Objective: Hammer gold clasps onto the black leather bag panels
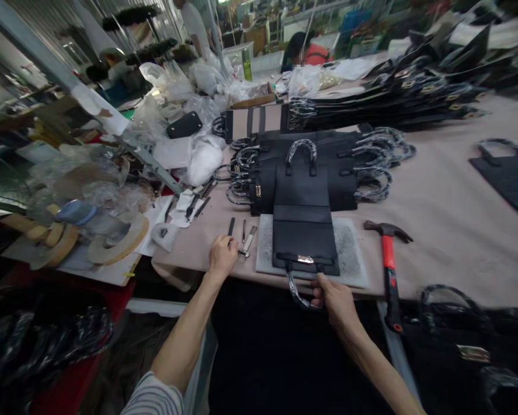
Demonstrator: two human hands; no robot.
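Observation:
A black handbag panel (304, 230) lies flat on a pale stone slab (350, 248), its gold clasp (305, 259) towards me. It has plastic-wrapped handles at both ends. My right hand (335, 300) is closed on the near handle (297, 291) at the table edge. My left hand (223, 255) rests on the table left of the slab, fingers curled together. A dark flat bar (231, 226) stands out just beyond its fingertips; whether they grip it is unclear. Beside them lie a thin punch-like rod (244, 230) and a metal tool (250, 241).
A red-handled hammer (389, 259) lies right of the slab, its handle overhanging the edge. Stacked black bag pieces (259, 193) lie behind. Tape rolls (118, 242) and plastic wrapping are at left. Another bag piece (509, 178) lies far right. A person in red (318, 53) is beyond the table.

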